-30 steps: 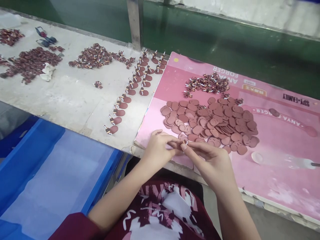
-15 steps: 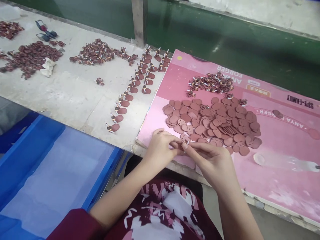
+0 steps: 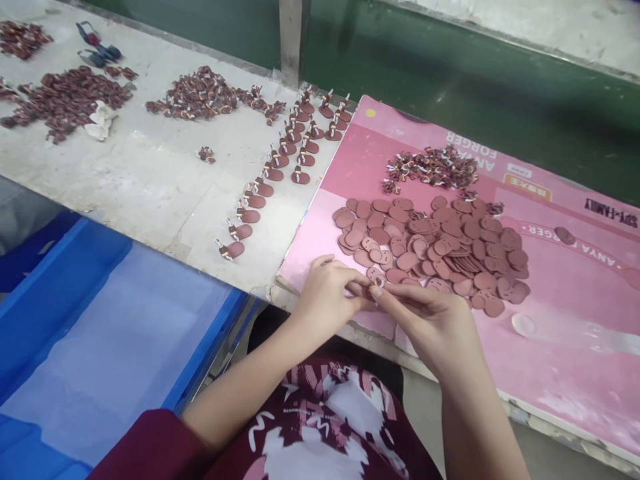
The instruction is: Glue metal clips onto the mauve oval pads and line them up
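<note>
My left hand point(image 3: 330, 293) and my right hand point(image 3: 440, 323) meet at the fingertips near the front edge of the pink printed board. Pinched between them is a small brown figurine part point(image 3: 379, 283) with bits of white and orange, mostly covered by the fingers. Whether a base is joined to it I cannot tell. Just beyond the fingers spreads a heap of flat oval reddish-brown bases point(image 3: 450, 247), some with small holes. Behind that lies a pile of small dark brown figurine parts point(image 3: 435, 167).
Rows of figurine parts on oval bases point(image 3: 255, 200) stand left of the pink board point(image 3: 565, 373). Farther left are loose piles of brown parts point(image 3: 200, 93) and dark blue strapped items point(image 3: 100, 50). A clear plastic bottle point(image 3: 565, 332) lies at right; a blue bin point(image 3: 125, 347) sits below left.
The camera view has shifted a little, so the table appears slightly farther right and the far rows higher. Both hands stay together around the small part.
</note>
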The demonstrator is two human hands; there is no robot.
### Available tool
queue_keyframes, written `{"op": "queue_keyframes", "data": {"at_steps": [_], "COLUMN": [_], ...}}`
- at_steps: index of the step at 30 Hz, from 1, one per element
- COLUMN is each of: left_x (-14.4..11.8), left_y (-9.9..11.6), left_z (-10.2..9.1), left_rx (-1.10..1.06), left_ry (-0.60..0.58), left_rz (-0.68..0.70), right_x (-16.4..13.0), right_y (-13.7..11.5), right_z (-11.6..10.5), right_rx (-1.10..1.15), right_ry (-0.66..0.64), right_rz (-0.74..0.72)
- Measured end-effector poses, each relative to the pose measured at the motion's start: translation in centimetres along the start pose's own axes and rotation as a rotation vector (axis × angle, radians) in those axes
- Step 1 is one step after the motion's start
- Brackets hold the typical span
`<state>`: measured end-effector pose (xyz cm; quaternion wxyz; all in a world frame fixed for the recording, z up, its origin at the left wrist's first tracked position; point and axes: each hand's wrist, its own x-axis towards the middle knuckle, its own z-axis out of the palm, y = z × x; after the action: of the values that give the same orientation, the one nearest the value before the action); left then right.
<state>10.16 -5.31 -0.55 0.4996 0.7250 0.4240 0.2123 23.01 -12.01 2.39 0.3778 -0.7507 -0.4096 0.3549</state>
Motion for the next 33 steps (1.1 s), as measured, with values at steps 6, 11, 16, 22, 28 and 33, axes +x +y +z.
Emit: {"op": "queue_keyframes", "data": {"at_steps": [6, 11, 16, 22, 28, 33], "left_x": [0.0, 0.1, 0.0, -0.1, -0.2, -0.2], "left_y": [0.1, 0.1, 0.3, 0.0, 0.1, 0.2], "left_z": [-0.3, -0.4, -0.5, -0.6, -1.1, -1.3], "left_rx": [-0.051, -0.087, -0.149, -0.268, -0.503, -0.513], "left_ry": [0.005, 0.008, 0.015, 0.011, -0.010, 0.005], "left_rz": [-0.004, -0.006, -0.011, -0.063, -0.128, -0.174], "right_x": [0.0, -0.1, -0.5, -0.3, 1.6, 3.0], "right_y": [-0.4, -0.3, -0.3, -0.3, 0.1, -0.4], "right_z": [-0.2, -0.4, -0.6, -1.4, -2.3, -2.2], "right_rx": [-0.054, -0.065, -0.096, -0.087, 0.056, 0.149], "right_ry": [0.002, 0.013, -0.009, 0.146, -0.131, -0.284], "right_rz": [-0.022, -0.020, -0.016, 0.009, 0.070, 0.138]}}
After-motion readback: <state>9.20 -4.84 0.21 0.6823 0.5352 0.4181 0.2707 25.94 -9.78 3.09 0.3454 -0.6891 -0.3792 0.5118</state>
